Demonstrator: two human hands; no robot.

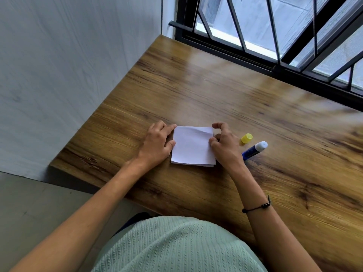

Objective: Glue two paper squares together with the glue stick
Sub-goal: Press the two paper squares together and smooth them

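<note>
Two white paper squares [192,147] lie stacked on the wooden table [216,91]; a second edge shows under the top sheet at the near right corner. The top sheet has a slight wrinkle at its far right corner. My left hand [157,144] rests on the table with fingertips on the paper's left edge. My right hand [225,146] pinches the paper's right edge with thumb and fingers. The blue glue stick [253,151] lies uncapped just right of my right hand, its white tip pointing away. Its yellow cap [247,138] stands beside it.
The table's left edge runs diagonally beside a pale wall [68,65]. A barred window [275,26] lines the table's far side. Bare wood stretches beyond and to the right of the paper. A black bracelet [257,207] circles my right wrist.
</note>
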